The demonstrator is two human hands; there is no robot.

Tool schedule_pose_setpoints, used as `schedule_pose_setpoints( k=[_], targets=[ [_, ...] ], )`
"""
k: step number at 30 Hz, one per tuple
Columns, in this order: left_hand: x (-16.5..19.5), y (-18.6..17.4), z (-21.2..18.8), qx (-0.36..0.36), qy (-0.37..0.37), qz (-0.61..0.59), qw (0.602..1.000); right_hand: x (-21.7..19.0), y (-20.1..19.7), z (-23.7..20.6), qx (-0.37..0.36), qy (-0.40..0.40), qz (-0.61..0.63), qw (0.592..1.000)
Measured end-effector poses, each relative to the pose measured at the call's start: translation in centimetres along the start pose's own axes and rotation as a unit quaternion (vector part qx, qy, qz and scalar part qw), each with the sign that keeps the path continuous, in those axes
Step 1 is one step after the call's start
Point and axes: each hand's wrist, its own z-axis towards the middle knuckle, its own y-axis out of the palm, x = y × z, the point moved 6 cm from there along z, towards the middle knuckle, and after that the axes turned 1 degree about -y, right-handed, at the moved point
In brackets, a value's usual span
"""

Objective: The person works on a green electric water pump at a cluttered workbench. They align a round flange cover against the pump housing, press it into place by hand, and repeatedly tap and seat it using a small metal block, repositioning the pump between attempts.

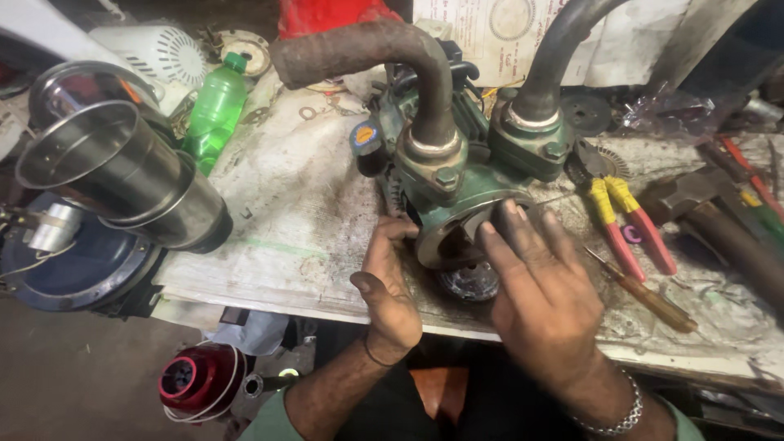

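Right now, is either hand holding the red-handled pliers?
No. The pliers lie on the bench, while the left hand and right hand are at the green pump.

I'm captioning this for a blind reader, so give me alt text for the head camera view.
Two bare hands, left hand and right hand, press on the round opening of a green water pump with two hoses on a dirty workbench. Red-handled pliers and a screwdriver lie right, a green bottle left.

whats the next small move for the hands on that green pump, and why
Probably press the dark round part under the right hand squarely into the round opening of the green pump. The right fingertips already rest on it at the mouth, and the left hand sits against the housing rim, placed to steady it. How far in it sits is hidden.
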Motion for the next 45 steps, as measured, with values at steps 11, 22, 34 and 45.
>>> schedule_pose_setpoints(
  k=[11, 22, 34, 45],
  targets=[
    [0.3, 0.1, 0.1, -0.004, 0.005, 0.016, 1.0, -0.1, 0.0, -0.2, 0.029, -0.01, 0.009, 1.0],
    [0.6, 0.3, 0.2, -0.011, -0.001, 0.01, 1.0, 0.4, -0.6, 0.1, 0.035, 0.028, -0.008, 0.999],
    [0.9, 0.4, 0.3, -0.012, 0.015, 0.013, 1.0, 0.0, -0.9, 0.4, 0.021, 0.0, -0.017, 1.0],
    [0.3, 0.1, 0.1, -0.015, -0.001, 0.013, 1.0, 0.8, -1.1, 0.1, 0.026, 0.018, -0.03, 0.999]
  ],
)
